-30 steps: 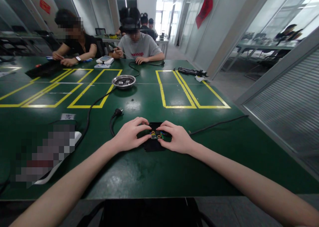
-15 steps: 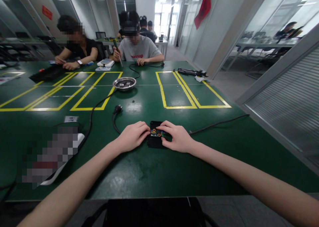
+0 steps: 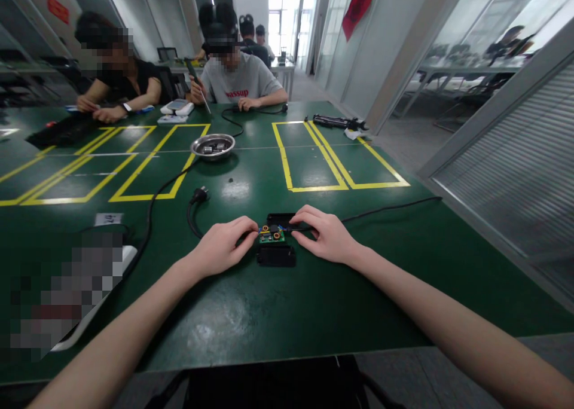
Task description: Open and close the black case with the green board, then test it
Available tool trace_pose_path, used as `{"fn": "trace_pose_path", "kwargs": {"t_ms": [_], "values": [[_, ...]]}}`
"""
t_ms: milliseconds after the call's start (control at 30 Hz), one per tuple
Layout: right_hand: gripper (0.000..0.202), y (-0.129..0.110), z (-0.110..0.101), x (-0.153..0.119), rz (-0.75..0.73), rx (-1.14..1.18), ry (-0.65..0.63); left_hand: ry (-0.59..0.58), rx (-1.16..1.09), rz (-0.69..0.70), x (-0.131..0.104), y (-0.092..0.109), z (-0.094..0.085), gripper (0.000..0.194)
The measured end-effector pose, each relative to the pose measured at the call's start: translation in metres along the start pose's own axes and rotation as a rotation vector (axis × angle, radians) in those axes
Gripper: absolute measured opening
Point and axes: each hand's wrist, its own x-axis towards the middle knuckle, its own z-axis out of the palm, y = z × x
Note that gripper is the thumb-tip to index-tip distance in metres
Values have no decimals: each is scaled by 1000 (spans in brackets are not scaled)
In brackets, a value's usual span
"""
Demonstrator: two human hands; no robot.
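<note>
A green circuit board (image 3: 272,237) with copper-coloured ring coils lies between my hands, a black cable at its right end. Behind it is one black plastic case half (image 3: 280,217); the other case half (image 3: 275,256) lies just in front. My left hand (image 3: 228,241) is closed in a pinch at the board's left end, where the power cord comes in; its fingertips hide the exact grip. My right hand (image 3: 327,235) has its thumb and fingers closed around the black cable (image 3: 385,209) close to the board's right end.
A two-pin plug (image 3: 200,195) lies behind my left hand. Farther back stands a metal bowl (image 3: 212,147) with small metal parts. A blurred white-edged object (image 3: 96,313) lies at left. Two people sit across the green table (image 3: 215,313), which bears yellow tape outlines.
The circuit board has come out from the case and now shows more fully between the two black halves. My right hand has moved off it onto the cable. The view has shifted slightly.
</note>
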Motion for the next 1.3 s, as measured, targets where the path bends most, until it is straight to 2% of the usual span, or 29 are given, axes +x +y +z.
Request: {"fn": "trace_pose_path", "kwargs": {"t_ms": [233,433,767,1033,1200,1300], "values": [[11,2,1,-4,-107,47,-29,-5,-63,51,-3,3,5,15],[10,-4,4,-9,-205,113,7,-37,-160,81,-4,6,6,15],[14,-2,7,-10,-193,63,-137,-64,-206,59,-5,5,7,13],[15,0,6,-9,-327,-46,-99,-57,-235,74,-5,4,4,13],[17,-1,7,-10,-347,-65,-104,-57,-407,16,-4,2,2,14],[19,-3,9,-11,-360,-64,-110,-95,-505,-28,-2,-1,0,18]]}}
